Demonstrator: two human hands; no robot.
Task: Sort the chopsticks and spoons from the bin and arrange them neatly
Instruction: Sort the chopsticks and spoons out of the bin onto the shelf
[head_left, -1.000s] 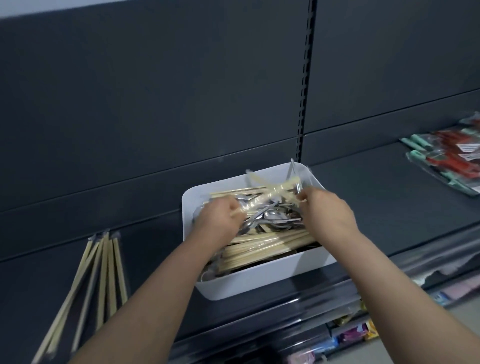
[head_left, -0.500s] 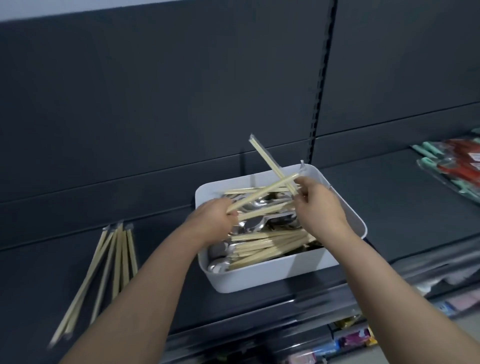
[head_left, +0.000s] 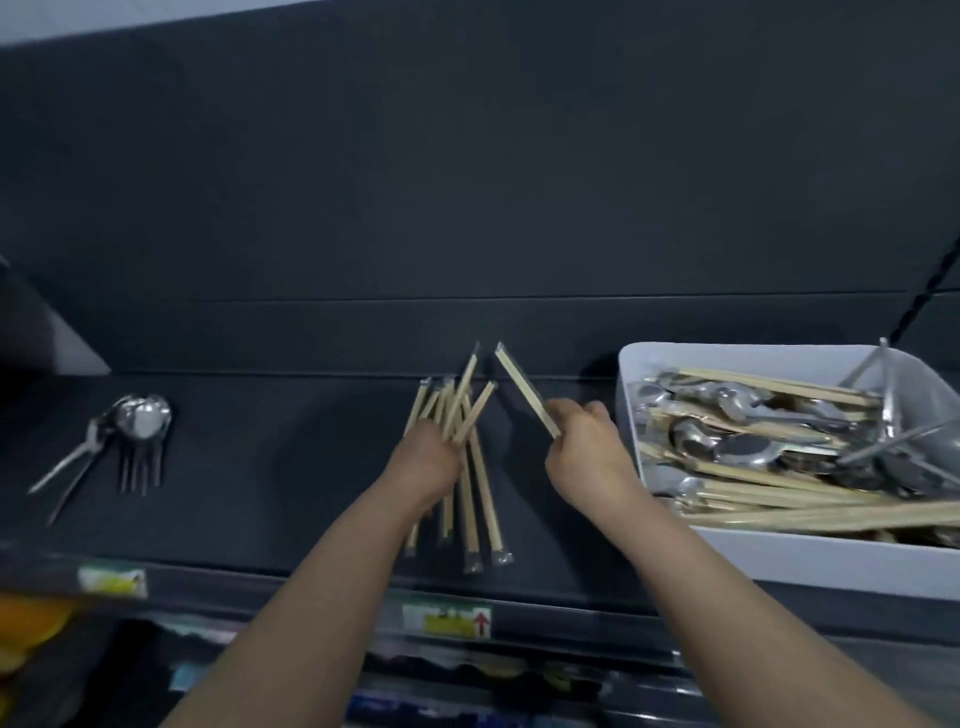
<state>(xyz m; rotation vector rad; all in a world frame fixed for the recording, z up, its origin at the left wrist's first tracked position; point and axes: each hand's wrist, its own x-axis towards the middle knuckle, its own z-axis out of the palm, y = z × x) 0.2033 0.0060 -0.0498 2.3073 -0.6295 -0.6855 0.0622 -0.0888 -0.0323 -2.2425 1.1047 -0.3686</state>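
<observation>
On the dark shelf a white bin (head_left: 810, 564) at the right holds a jumble of wrapped wooden chopsticks and metal spoons. A pile of wrapped chopsticks (head_left: 480, 499) lies on the shelf in the middle. Over this pile my left hand (head_left: 428, 462) grips a chopstick pair (head_left: 475, 410) that points up and to the right. My right hand (head_left: 587, 457), just left of the bin, pinches another wrapped pair (head_left: 522, 389) that slants up and to the left. A small group of metal spoons and forks (head_left: 132, 431) lies at the far left of the shelf.
The dark back panel rises close behind the shelf. The shelf's front edge carries a price label (head_left: 447, 618), and packaged goods show on the lower shelf below. Bare shelf lies between the spoon group and the chopstick pile.
Both hands have left the bin and moved left to the chopstick pile, each carrying a chopstick pair. The view has swung left, so the bin now sits at the right and the spoons show.
</observation>
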